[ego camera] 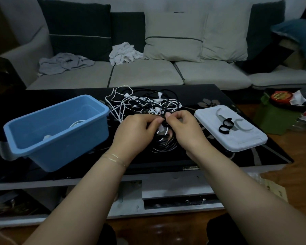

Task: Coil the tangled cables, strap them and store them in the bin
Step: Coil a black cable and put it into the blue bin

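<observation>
A tangle of black and white cables (145,101) lies on the dark table behind my hands. My left hand (136,131) and my right hand (184,129) meet over a coiled black cable (164,142). Both pinch a black strap at the top of the coil, and a white plug sticks out between them. The blue bin (60,131) stands to the left with a white coiled cable (76,123) inside. Its white lid (237,138) lies to the right, with black straps (225,125) on it.
The black glass table (210,96) has a floral pattern and a drawer below its front edge. A sofa (145,73) with cushions and crumpled cloths is behind it. Green boxes and jars (281,110) crowd the floor at the right.
</observation>
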`<state>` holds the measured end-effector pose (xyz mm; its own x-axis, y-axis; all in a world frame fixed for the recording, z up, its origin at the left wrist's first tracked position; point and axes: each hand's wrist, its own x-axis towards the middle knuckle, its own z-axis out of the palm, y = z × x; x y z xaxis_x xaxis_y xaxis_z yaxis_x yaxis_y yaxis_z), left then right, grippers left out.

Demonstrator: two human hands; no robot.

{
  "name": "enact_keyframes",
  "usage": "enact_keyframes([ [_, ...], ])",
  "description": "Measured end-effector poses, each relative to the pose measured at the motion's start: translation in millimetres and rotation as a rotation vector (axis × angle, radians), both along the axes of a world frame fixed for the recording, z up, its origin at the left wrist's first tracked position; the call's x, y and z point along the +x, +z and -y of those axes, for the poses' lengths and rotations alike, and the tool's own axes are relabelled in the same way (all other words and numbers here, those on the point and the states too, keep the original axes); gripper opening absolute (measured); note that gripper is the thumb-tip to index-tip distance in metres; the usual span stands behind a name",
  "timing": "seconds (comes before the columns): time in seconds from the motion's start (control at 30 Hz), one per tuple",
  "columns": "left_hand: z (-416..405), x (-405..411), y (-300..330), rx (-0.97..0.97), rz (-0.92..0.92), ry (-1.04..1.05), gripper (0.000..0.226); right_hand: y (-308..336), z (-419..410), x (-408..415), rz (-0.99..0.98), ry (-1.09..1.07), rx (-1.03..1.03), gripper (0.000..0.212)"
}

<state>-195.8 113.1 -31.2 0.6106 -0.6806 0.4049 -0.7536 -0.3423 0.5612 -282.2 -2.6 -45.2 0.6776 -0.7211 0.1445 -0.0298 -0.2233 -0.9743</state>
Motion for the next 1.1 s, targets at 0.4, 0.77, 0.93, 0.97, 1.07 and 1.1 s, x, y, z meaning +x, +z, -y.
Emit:
enact_keyframes([
  [0.4, -17.3, 12.0, 12.3, 0.310, 0.170, -0.036, 0.016, -6.2, -15.7, 10.4, -0.176, 0.069, -0.268, 0.018],
  [0.77, -33.2, 46.9, 14.3, 0.022, 0.148, 0.247, 0.021, 0.4, -19.0, 27.2, 0.047, 0.203, 0.131, 0.035],
  [0.93, -58.5, 92.1, 45.8, -0.174, 0.006, 0.367, 0.039, -5.3, -7.8, 33.0, 0.001, 0.140, 0.112, 0.030],
  [0.97, -62.8, 105.2, 52.6, -0.203, -0.033, 0.394, 0.043, -6.2, -5.3, 34.3, 0.002, 0.135, 0.123, 0.030],
  [1.07, -73.0, 146.6, 64.4, -0.284, -0.286, 0.444, 0.046, -8.6, -1.4, 36.4, -0.052, 0.176, 0.132, 0.032],
  [1.1, -75.5, 159.7, 63.9, -0.250, -0.336, 0.473, 0.045, -9.9, -0.6, 37.0, -0.086, 0.200, 0.129, 0.033],
])
